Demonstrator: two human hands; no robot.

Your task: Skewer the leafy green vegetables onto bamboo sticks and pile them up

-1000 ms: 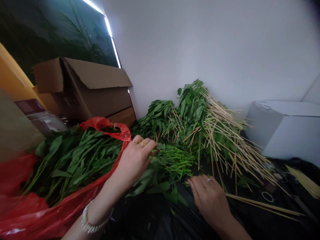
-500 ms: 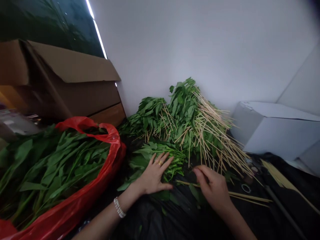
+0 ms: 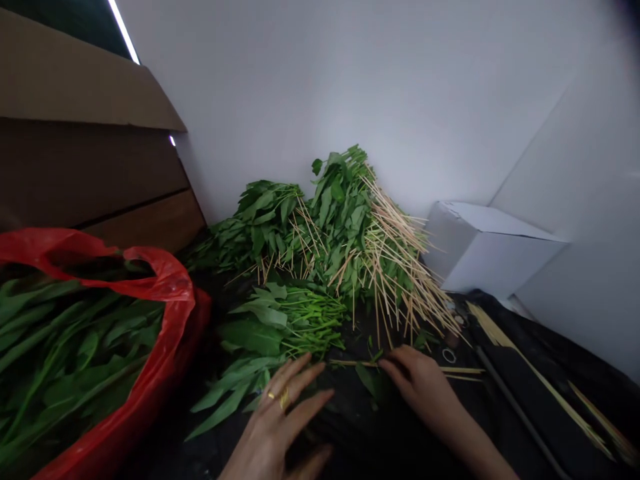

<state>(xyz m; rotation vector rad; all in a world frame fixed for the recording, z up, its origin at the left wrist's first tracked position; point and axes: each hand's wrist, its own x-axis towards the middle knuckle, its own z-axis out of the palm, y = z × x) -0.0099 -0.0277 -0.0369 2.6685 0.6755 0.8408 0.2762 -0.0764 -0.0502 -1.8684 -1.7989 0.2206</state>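
Note:
My left hand [image 3: 285, 413], wearing a gold ring, is open with its fingers spread. It is over the black sheet at the near edge of a small pile of leafy green stems [image 3: 310, 317]. To its right, my right hand [image 3: 420, 380] has its fingers bent and drawn together, tips down at a few thin wooden sticks [image 3: 465, 370] and a loose leaf [image 3: 369, 381]. What those fingertips grip, if anything, is hidden. Beyond both hands, bunches of greens threaded on sticks [image 3: 345, 207] are heaped against the wall, with bare stick ends [image 3: 400, 267] pointing right and toward me.
A red plastic bag [image 3: 175, 313] full of leafy greens [image 3: 75, 360] stands at the left, before a cardboard box [image 3: 90, 167]. At the right are a white box [image 3: 500, 247], more thin sticks [image 3: 493, 327], a dark rod [image 3: 520, 413] and a small ring [image 3: 449, 356] on black sheeting.
My left hand has drawn back toward me from on top of the loose greens. My right hand has lowered onto the sticks. The view has swung to the right.

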